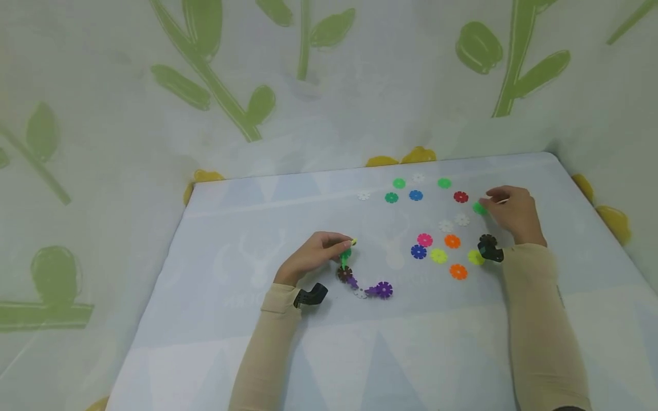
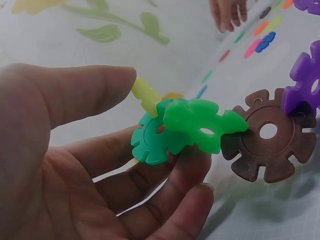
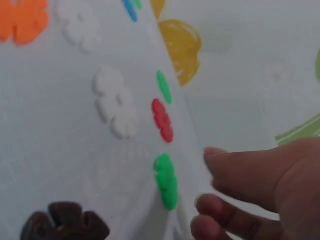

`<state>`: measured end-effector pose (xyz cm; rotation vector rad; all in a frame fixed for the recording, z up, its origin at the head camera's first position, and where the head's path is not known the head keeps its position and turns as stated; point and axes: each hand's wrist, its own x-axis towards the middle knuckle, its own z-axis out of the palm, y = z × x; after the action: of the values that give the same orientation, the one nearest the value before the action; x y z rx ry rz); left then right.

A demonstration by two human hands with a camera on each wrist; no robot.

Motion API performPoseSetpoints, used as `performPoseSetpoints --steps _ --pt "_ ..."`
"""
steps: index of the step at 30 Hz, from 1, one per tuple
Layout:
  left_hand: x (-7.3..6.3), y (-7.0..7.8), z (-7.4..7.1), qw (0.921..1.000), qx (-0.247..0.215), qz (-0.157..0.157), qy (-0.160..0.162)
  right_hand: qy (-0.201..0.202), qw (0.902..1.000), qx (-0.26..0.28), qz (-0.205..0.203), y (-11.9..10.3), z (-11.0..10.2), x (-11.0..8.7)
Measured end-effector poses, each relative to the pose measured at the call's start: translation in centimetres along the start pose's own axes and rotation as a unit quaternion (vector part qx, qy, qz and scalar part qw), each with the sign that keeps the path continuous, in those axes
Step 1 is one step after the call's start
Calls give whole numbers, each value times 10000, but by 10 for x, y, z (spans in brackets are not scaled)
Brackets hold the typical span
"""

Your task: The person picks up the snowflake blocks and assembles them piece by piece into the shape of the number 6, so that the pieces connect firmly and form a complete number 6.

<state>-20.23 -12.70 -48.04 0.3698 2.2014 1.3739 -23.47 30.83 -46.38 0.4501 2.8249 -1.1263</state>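
My left hand (image 1: 315,255) pinches one end of a chain of interlocking plastic snowflake discs. In the left wrist view its thumb presses the yellow disc (image 2: 145,96), while the fingers lie behind a teal disc (image 2: 146,142). A bright green disc (image 2: 192,120) joins on, then a brown disc (image 2: 240,156). Purple and white discs continue the chain down to a purple disc (image 1: 384,290) on the table. Over the far right, my right hand (image 1: 516,216) hovers beside a loose green disc (image 3: 165,181), thumb and fingers apart and holding nothing.
Several loose discs lie on the white table (image 1: 205,308), among them a red disc (image 1: 460,197), an orange disc (image 1: 458,272), a pink disc (image 1: 424,240) and a dark blue disc (image 1: 418,252). A dark disc (image 3: 65,222) lies near the right wrist. A leaf-patterned wall (image 1: 329,125) stands behind.
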Motion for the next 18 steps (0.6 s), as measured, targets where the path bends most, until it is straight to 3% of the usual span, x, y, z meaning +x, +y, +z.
performPoseSetpoints --steps 7,18 --pt "-1 1 -1 9998 -126 109 -69 -341 9983 -430 -180 7 0 1" --pt "-2 1 -1 9994 -287 153 -132 -371 9983 -247 -385 -8 2 -1"
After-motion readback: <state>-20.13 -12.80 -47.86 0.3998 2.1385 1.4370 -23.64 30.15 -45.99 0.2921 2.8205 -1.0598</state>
